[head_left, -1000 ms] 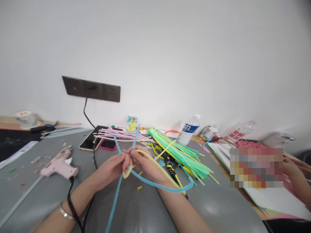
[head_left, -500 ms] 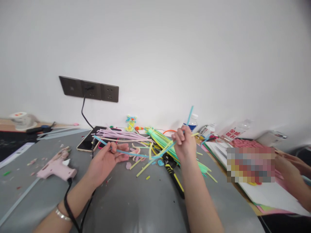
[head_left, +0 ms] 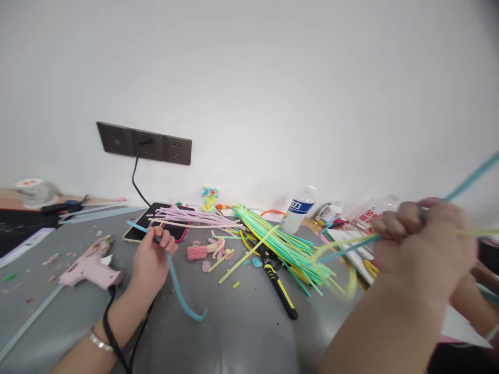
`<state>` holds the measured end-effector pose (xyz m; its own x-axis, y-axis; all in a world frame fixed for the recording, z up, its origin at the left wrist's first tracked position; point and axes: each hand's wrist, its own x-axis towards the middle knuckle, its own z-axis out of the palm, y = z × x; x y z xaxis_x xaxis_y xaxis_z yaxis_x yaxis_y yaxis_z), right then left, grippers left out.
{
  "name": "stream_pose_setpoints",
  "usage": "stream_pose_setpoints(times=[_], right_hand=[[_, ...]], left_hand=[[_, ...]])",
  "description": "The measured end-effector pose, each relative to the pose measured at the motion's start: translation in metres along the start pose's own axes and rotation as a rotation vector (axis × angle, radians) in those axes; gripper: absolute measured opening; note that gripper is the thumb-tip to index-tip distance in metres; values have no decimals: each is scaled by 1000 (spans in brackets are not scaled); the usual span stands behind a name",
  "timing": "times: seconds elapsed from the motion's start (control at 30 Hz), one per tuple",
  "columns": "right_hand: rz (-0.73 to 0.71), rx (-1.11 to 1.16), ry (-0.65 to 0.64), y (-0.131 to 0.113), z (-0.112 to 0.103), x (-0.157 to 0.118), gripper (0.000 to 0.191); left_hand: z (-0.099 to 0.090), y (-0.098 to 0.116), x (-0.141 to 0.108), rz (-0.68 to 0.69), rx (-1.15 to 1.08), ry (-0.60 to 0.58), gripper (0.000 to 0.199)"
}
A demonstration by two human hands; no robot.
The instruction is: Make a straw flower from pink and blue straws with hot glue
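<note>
My left hand (head_left: 150, 262) is closed around a blue pipe cleaner (head_left: 177, 288), whose long end hangs down and curls into a small hook above the table. The short end points up and left. Over on the right, my right hand (head_left: 419, 244), slightly blurred, is closed on a second blue pipe cleaner (head_left: 473, 176) and a pale yellow pipe cleaner (head_left: 343, 243) with a looped end. Between the hands lies a pile of green and yellow pipe cleaners (head_left: 273, 239). Lilac pipe cleaners (head_left: 195, 215) lie behind my left hand.
A pink glue gun (head_left: 91, 267) with a black cord lies left. Pliers (head_left: 280, 291) with black-yellow handles rest mid-table near a pink pipe-cleaner piece (head_left: 197, 252). A bottle (head_left: 298, 210) and a small yellow-blue figure (head_left: 210, 198) stand by the wall. Another person's arm (head_left: 473, 306) is at right.
My right hand has swung right and nearer the camera with its blue and yellow pipe cleaners, uncovering the bottle. My left hand has shifted slightly left and its fingers have curled in.
</note>
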<state>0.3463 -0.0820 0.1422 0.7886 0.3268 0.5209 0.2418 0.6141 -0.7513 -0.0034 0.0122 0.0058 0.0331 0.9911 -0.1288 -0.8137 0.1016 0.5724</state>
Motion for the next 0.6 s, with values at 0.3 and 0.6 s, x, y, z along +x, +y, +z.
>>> stream_pose_setpoints(times=[0.3,0.6], right_hand=[[492,-1191,-878,103,41,-42,32],[306,-1156,-796,105,40,-34,28]], left_hand=[[1,-3,-2,-128,2,-98,41],[4,-2,-3,-139,25,-105,41]])
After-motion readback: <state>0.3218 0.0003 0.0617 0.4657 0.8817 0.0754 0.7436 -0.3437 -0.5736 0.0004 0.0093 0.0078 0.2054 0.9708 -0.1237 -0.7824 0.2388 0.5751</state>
